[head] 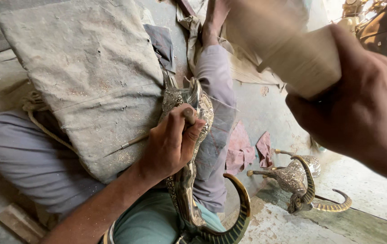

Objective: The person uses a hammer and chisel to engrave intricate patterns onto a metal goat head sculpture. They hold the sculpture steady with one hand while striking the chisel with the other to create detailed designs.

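My left hand [171,144] grips a short metal punch [188,114] and holds its tip against an engraved brass animal-head figure [202,106] that lies along my lap and leg. The figure's curved, ridged horn [241,212] sweeps out below the hand. A thin pointed tool [125,145] sticks out to the left from under the hand, over the cloth. My right hand [360,113] is raised at the upper right, closed around a pale wooden mallet [288,45] that is blurred.
A thick, dusty grey cloth pad [89,68] covers my left knee. A second horned brass figure [297,180] lies on the floor at the right, near pink cloth scraps [241,149]. My bare foot [214,18] is at the top. A wooden block [19,221] sits bottom left.
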